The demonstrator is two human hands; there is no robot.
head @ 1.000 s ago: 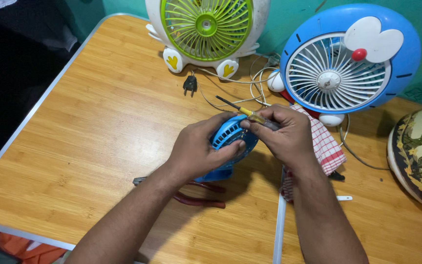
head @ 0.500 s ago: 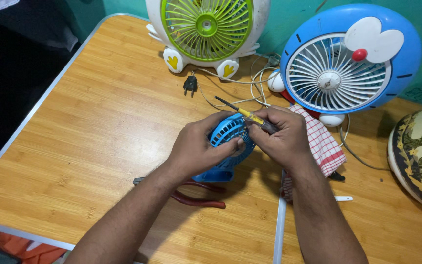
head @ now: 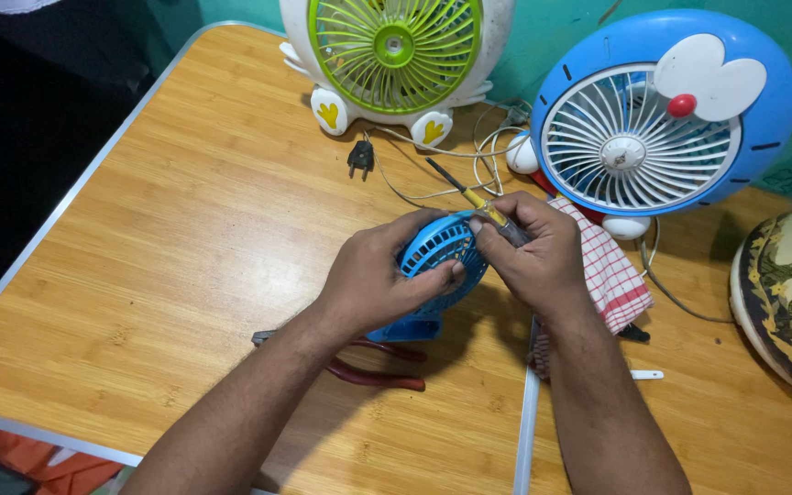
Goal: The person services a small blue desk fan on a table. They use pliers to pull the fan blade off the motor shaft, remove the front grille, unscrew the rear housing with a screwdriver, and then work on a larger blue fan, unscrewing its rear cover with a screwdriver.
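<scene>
My left hand (head: 373, 280) cups the small blue handheld fan (head: 437, 266) just above the wooden table (head: 185, 247), fingers closed around its grille and thumb pressed on the front rim. My right hand (head: 533, 257), on the fan's right side, is closed in a pinch on a yellow-handled screwdriver (head: 483, 203) whose dark shaft points up and away from the fan. Whether any part of the tool meets the fan I cannot tell — my fingers hide it.

To do this well, I judge the fan should stay braced in my palm, pressure kept in line with the tool and light, since the plastic ribs look thin — a slip could crack them.

Red-handled pliers (head: 378, 374) lie just below the fan; a checked cloth (head: 607, 275) lies to its right.
</scene>
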